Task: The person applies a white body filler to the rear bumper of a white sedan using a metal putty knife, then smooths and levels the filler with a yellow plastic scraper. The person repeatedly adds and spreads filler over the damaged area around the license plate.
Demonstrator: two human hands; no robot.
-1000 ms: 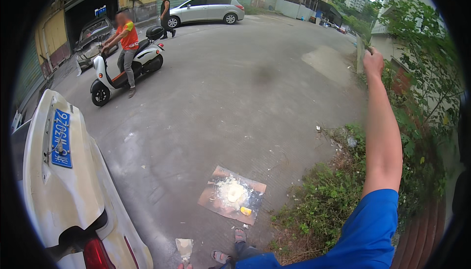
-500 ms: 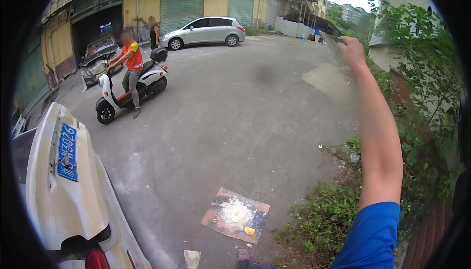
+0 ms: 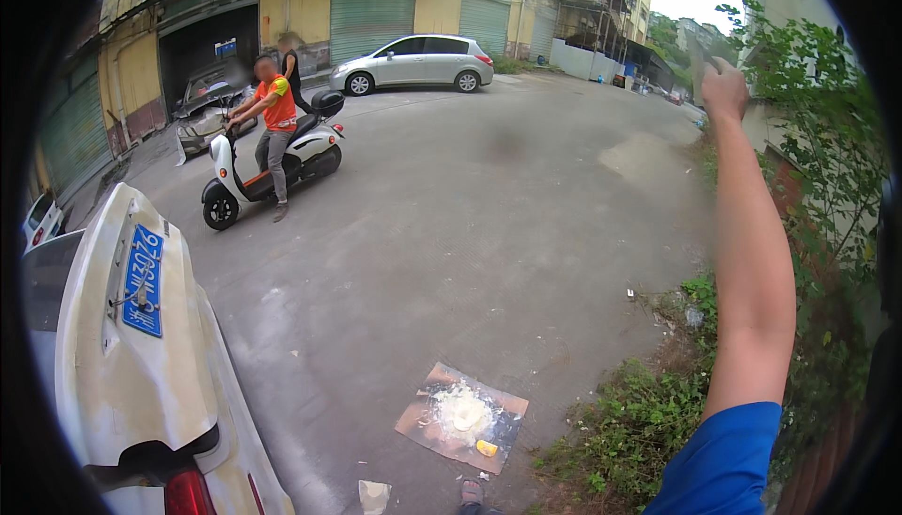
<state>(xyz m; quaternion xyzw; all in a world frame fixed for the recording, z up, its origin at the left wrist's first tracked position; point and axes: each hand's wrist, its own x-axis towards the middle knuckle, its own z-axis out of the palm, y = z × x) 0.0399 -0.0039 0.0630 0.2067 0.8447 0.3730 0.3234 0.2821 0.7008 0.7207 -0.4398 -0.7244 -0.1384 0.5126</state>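
Well up and to the right of the cardboard sheet (image 3: 415, 421), see the right hand (image 3: 725, 92) at the end of a stretched-out arm (image 3: 754, 261) with a blue sleeve (image 3: 719, 463). Looks curled tight, pinching a thin flat thing (image 3: 697, 66) high in the air, far apart from the cardboard sheet. Too blurry to say just what kind of thing. Cannot see the left hand anywhere, so cannot tell if spread, pressed together or pinching. On the cardboard sheet, find a messy white heap (image 3: 462, 409), with a yellow thing (image 3: 486, 447) toward the near edge. Near that same edge, spot a foot in a sandal (image 3: 472, 491); to the near left of the cardboard sheet, a pale flat piece (image 3: 374, 496) on the ground. Left of the cardboard sheet, see the back of a patchy cream car (image 3: 141, 383); to the right, green plants (image 3: 629, 426). Far past the cardboard sheet, toward the left, find a rider (image 3: 278, 113) on a white scooter (image 3: 230, 177), and farther back, a silver car (image 3: 413, 66). Seems to be a reaching-out step, with the thin flat thing held up and away. To bring it over the cardboard sheet, would need to draw the arm in and pinch firmly.
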